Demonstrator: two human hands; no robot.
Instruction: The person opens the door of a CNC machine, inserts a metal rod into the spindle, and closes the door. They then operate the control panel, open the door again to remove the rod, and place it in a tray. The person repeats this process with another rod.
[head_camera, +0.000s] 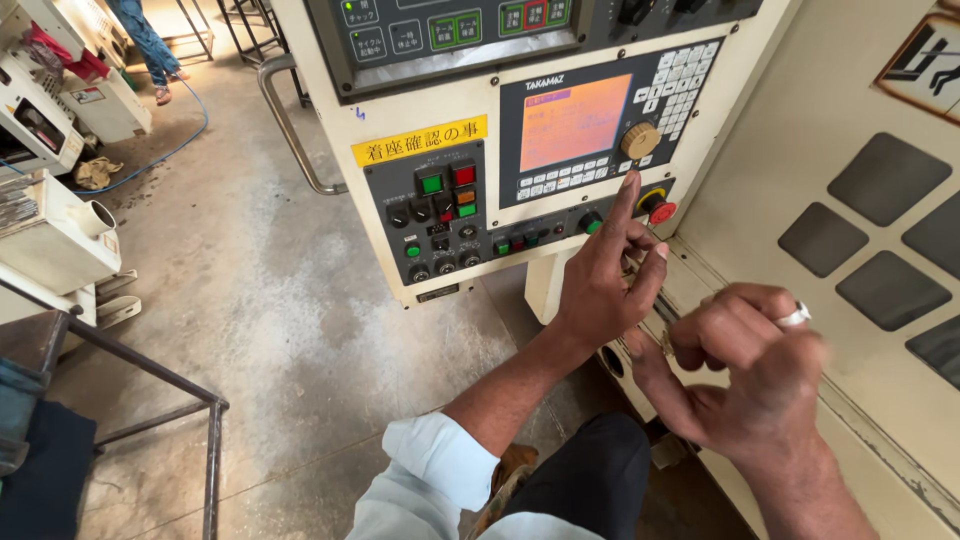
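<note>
Up top, left hand forefinger outstretched against control panel.

Left hand raised, index finger extended to control panel, tip beside red emergency stop button. Right hand, wearing ring, curled loosely near right, apparently holding nothing.

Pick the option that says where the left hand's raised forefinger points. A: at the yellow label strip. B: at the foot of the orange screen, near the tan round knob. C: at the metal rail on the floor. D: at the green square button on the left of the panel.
B: the left hand lifts its forefinger to the lower right edge of the orange screen, just below the tan knob.
</note>
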